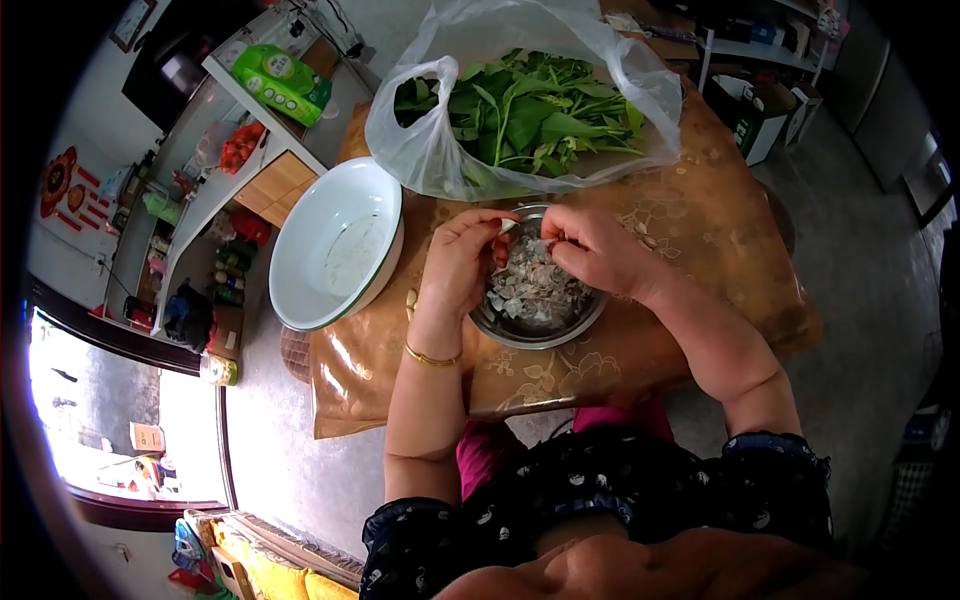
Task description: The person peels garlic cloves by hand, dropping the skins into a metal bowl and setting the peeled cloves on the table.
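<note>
Both hands are over a metal bowl (588, 318) that holds a heap of pale, papery peelings (535, 290). My left hand (462, 255), with a gold bangle at its wrist, pinches a small white garlic clove (508, 225) between thumb and fingertips above the bowl's rim. Close beside it on the right, my right hand (585, 245) has its fingers pressed together over the peelings; what they hold, if anything, is too small to make out. A few pale cloves (411, 300) lie on the table left of the bowl, and more small pieces (645, 236) lie right of my right hand.
A white enamel basin (345, 250) stands at the table's left edge. An open clear plastic bag (420, 160) of green leafy stems (540, 115) covers the far side of the brown-covered table (730, 230). A shelf unit with a green packet (282, 82) is beyond the left side.
</note>
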